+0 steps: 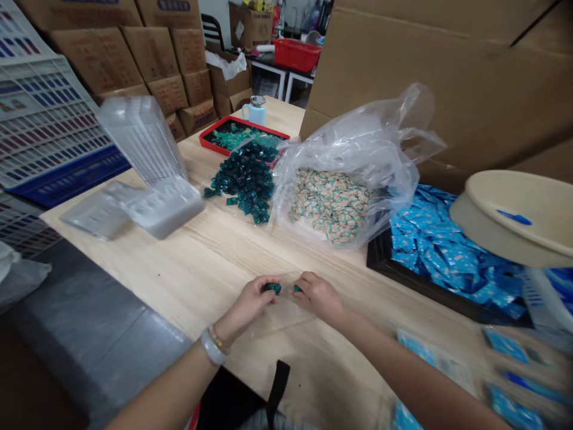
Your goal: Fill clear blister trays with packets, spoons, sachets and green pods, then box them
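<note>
While dark green piece [271, 288] is pinched in left hand [251, 301] and green bit [297, 288] in right hand [320, 295], near clear plastic [282, 316] on table [192, 269], either could be dropped if pinch is loosened; plastic could be shifted if brushed.

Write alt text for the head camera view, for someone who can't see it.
A person's left hand and right hand each hold a small green piece over clear plastic on a pale table. Beyond are a heap of dark green pieces and a clear bag of small patterned packets; blue packets lie in a black tray at right.
</note>
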Demonstrator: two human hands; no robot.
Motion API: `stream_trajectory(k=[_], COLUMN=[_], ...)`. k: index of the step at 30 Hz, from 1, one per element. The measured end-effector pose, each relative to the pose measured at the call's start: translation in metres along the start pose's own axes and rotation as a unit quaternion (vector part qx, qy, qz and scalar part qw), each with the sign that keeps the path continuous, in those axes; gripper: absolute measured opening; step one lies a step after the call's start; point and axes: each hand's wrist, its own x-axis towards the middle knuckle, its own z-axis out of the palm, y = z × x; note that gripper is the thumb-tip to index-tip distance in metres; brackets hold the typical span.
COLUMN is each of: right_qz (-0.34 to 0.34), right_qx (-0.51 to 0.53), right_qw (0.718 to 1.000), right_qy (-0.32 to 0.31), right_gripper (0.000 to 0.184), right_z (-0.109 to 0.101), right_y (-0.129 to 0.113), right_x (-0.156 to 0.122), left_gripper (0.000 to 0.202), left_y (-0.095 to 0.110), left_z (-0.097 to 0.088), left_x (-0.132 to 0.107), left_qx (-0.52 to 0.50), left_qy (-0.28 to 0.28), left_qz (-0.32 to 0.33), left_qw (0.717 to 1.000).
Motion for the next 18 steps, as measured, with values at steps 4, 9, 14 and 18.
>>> stream_trajectory(k=[4, 9, 14, 18], right_qz=[0.018, 0.058, 0.155, 0.198], right_qx=[-0.002, 0.251, 0.598, 0.695], right_qw=[0.998, 0.955, 0.777, 0.684], right_qy=[0.056, 0.148, 0.119, 0.096], right_gripper=[0.018, 0.022, 0.016, 0.027], right_z=[-0.002, -0.009, -0.001, -0.009], right_y=[-0.006, -0.028, -0.038, -0.042], right_x=[-0.006, -0.008, -0.002, -0.005], left_gripper=[0.026, 0.021, 0.019, 0.022], left_y=[-0.004, 0.003, 0.005, 0.005], left_z=[0.003, 0.012, 0.016, 0.019], left_x=[-0.002, -0.002, -0.006, -0.01], left_qx=[-0.005, -0.01, -0.001, -0.069], left_qy=[0.021, 0.008, -0.025, -0.068], left_qz=[0.024, 0.06, 0.049, 0.004], left_qw=[0.999, 0.998, 0.998, 0.995])
